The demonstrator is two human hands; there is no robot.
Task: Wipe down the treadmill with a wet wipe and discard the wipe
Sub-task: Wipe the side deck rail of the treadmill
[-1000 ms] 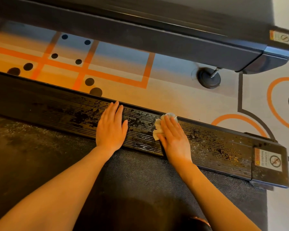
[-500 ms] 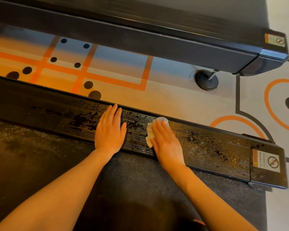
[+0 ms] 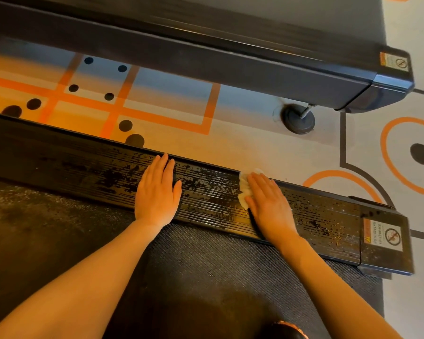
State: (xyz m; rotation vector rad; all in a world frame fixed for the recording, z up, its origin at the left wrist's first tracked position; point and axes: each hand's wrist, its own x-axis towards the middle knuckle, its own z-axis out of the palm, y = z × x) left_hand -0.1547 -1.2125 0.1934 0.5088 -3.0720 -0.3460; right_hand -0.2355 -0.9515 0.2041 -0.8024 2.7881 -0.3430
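Note:
The treadmill's black ribbed side rail (image 3: 213,199) runs from left to lower right, streaked with wet and dusty patches. My right hand (image 3: 268,205) lies flat on the rail with straight fingers and presses a white wet wipe (image 3: 243,189) against it; the wipe shows at my fingertips and along the hand's left edge. Flat on the same rail, a little to the left, rests my left hand (image 3: 157,192), holding nothing. The dark running belt (image 3: 206,277) lies below both hands.
The rail ends at a cap with a warning sticker (image 3: 387,237) at the right. A second treadmill's rail (image 3: 206,57) crosses the top, with a round foot (image 3: 298,119) under it. Patterned orange, grey and white carpet (image 3: 255,148) lies between them.
My right hand has slid the wipe to the right along the rail, after drawing slightly left half a second ago. My left hand has stayed in place.

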